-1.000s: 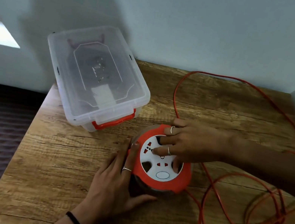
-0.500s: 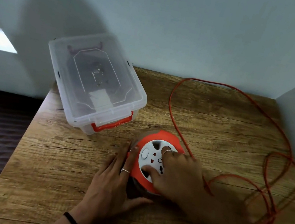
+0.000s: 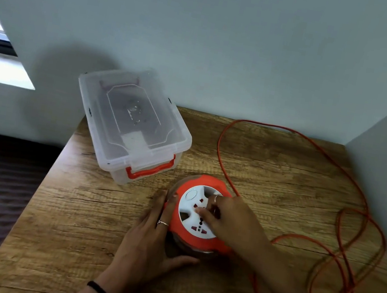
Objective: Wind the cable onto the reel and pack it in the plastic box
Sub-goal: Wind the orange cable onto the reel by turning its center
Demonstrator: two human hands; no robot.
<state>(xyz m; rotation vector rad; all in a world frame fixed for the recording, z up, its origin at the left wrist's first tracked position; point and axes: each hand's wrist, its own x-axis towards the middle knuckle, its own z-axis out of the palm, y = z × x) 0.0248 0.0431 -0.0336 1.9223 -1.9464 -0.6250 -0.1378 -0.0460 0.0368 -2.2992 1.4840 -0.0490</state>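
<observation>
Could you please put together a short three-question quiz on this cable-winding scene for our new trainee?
1. True or false: the plastic box has its lid on.
2. Which hand has its fingers on the white socket face of the reel: A) left hand, B) right hand?
3. Where does most of the loose orange cable lie on the table?

Key: 1. True. 2. B; the left hand rests against the reel's side. 3. In loops on the right side, near the wall.
</observation>
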